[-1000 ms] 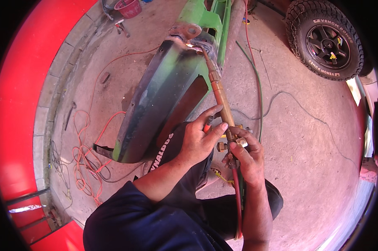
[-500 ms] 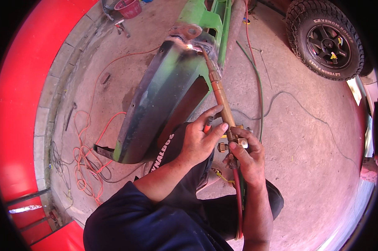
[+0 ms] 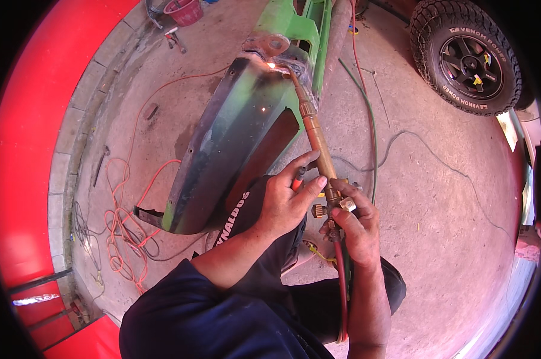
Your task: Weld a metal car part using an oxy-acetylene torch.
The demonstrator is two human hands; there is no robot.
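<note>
A brass gas torch (image 3: 321, 152) slants up and away from me, its nozzle at a glowing spot on a green and blackened bent metal panel (image 3: 222, 149). My left hand (image 3: 288, 200) is closed round the torch's tube, with thumb and index finger against it. A small orange and dark object (image 3: 298, 178) sits between those fingers; its kind is unclear. My right hand (image 3: 357, 227) grips the torch's rear, beside a brass valve knob (image 3: 319, 210). From the torch's back end a red hose (image 3: 343, 287) runs down past my right forearm.
A wheel with a black tyre (image 3: 423, 54) stands at the far right. Tangled orange cable (image 3: 119, 239) lies on the concrete at the left, near a hammer-like tool (image 3: 100, 166). A green hose (image 3: 371, 131) crosses the floor, and a pink basket (image 3: 184, 11) is at the far left.
The glow at the nozzle has turned more orange, and a small bright spark now shows over the panel. My right fingers have shifted slightly at the valve; the torch keeps its place.
</note>
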